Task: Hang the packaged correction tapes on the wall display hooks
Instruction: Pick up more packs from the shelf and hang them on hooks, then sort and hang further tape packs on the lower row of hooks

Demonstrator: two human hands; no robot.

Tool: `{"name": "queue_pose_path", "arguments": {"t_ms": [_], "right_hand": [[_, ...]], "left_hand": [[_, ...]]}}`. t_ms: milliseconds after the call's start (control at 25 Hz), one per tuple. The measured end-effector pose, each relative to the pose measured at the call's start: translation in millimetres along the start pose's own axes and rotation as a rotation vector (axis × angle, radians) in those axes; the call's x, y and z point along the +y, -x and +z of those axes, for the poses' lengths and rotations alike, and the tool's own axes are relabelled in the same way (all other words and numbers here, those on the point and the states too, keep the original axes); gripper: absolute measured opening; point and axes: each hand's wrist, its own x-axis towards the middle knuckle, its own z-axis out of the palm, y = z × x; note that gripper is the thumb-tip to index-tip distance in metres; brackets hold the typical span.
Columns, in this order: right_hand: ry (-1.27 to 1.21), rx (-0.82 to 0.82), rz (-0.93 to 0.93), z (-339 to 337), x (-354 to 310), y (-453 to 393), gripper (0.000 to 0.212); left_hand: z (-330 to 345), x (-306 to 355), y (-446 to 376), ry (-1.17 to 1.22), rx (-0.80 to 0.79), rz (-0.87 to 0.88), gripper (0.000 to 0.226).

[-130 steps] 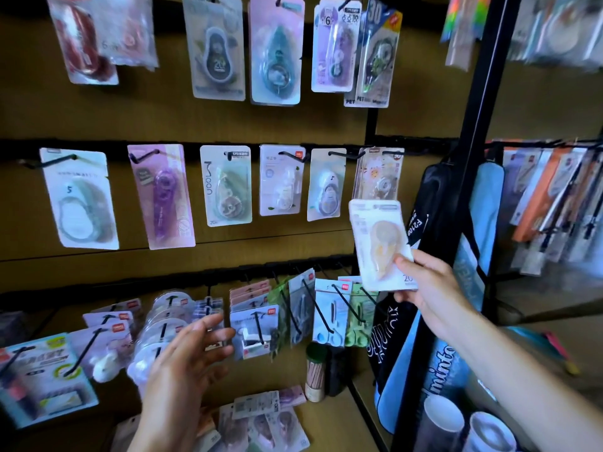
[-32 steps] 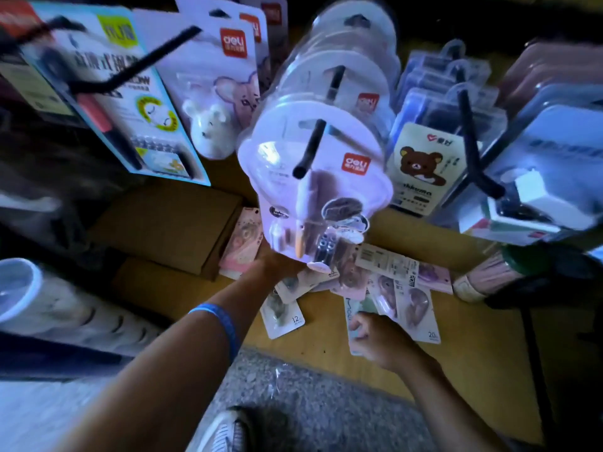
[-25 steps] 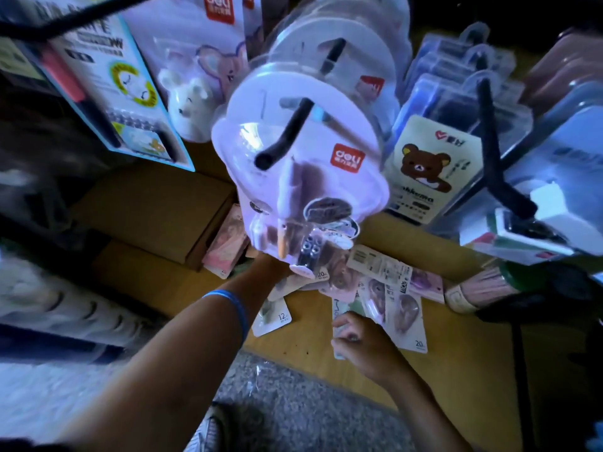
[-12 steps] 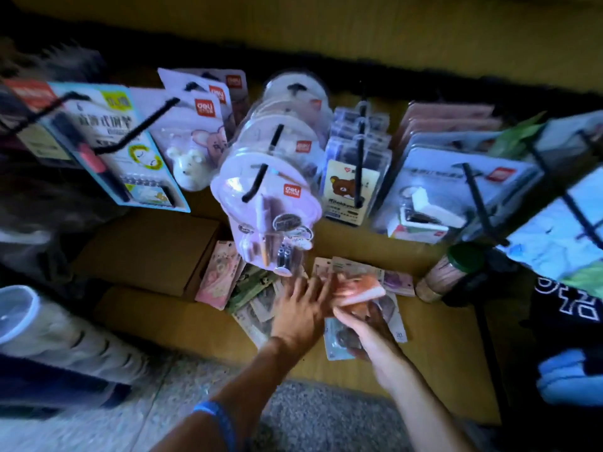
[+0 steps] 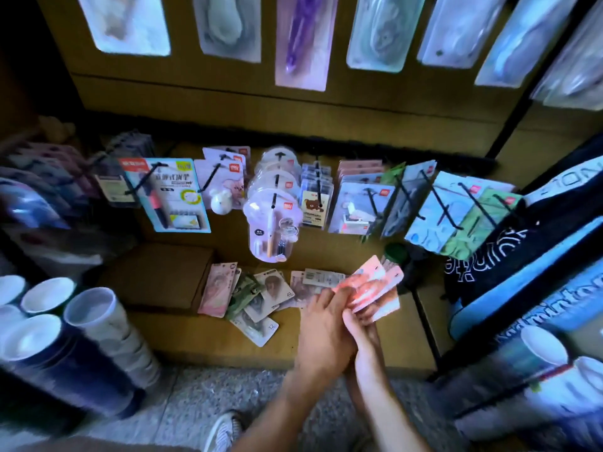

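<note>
Both my hands are together low over the wooden shelf [image 5: 326, 357]. My left hand [image 5: 323, 331] and my right hand [image 5: 362, 324] grip a small stack of orange-pink packaged correction tapes [image 5: 372, 285], tilted up to the right. More packaged correction tapes [image 5: 257, 295] lie scattered flat on the shelf just left of my hands. Along the top of the view, packaged tapes [image 5: 301, 40] hang in a row from the wall display, blurred.
Black hooks carry other stationery above the shelf, with round clear packs [image 5: 272, 223] in the middle and a blue pen card [image 5: 169, 194] at left. A cardboard box [image 5: 160, 275] lies on the shelf. Stacked cups [image 5: 85, 334] stand at left, badminton bags [image 5: 535, 288] at right.
The view has tilted upward from the shelf toward the wall. My hands have lifted the orange-pink packs off the shelf and now hold them together higher and further right.
</note>
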Motion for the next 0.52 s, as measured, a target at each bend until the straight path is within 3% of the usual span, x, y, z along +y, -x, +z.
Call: {"name": "queue_pose_path", "arguments": {"t_ms": [80, 240, 360, 440, 520], "right_hand": [[0.043, 0.005, -0.053, 6, -21, 13, 0.094], [0.040, 0.038, -0.071, 28, -49, 33, 0.079], [-0.084, 0.053, -0.020, 39, -66, 36, 0.028], [-0.118, 0.020, 0.008, 46, -81, 38, 0.014], [-0.103, -0.010, 0.021, 54, -94, 41, 0.025]], "left_hand": [[-23, 16, 0, 0.126, -0.068, 0.018, 0.053], [-59, 32, 0, 0.095, -0.103, 0.136, 0.083], [-97, 39, 1, 0.229, -0.236, 0.081, 0.109], [-124, 46, -4, 0.569, -0.213, -0.081, 0.104], [-146, 49, -15, 0.875, -0.165, -0.252, 0.067]]}}
